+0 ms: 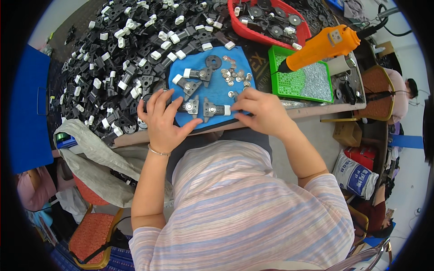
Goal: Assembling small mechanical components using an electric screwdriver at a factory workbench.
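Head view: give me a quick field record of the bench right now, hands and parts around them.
left hand: open, fingers spread on the blue mat's left edge, beside a black bracket
right hand: fingertips on a black bracket with white cap
on mat: more brackets, loose small metal washers
left of mat: large pile of black-and-white parts
behind mat: red tray of round black parts
right of mat: green tray, orange power screwdriver hanging over it

The right hand (264,113) covers one end of a bracket (216,109); the washers (235,77) are too small to tell apart.
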Tool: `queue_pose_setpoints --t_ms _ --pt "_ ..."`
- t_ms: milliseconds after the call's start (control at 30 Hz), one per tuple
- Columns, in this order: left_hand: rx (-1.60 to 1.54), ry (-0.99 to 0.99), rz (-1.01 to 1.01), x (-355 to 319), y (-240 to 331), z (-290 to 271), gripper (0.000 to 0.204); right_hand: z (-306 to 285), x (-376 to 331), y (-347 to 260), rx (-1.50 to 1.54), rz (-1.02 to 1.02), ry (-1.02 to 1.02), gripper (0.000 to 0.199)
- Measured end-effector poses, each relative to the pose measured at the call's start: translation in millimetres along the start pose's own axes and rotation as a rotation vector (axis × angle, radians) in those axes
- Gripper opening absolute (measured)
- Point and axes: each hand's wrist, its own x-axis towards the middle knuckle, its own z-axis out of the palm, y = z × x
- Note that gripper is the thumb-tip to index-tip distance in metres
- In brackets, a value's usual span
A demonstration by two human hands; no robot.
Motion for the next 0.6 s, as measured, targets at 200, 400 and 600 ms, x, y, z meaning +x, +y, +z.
queue_pose_setpoints --t_ms 200,400,600 --pt "-0.003 0.025 0.014 -2.7 -3.0 1.5 0.056 1.0 23.7 4.3 -0.078 0.056 -0.019 0.016" --pt "-0.029 0.070 0.016 -3.9 -3.4 0.8 0.049 7.1 90.3 34.4 -0.244 0.191 -0.123 0.033" --pt "-0.073 0.127 0.018 -5.7 -5.1 4.0 0.039 20.2 122.1 48.1 -0.282 0.278 -0.312 0.048"
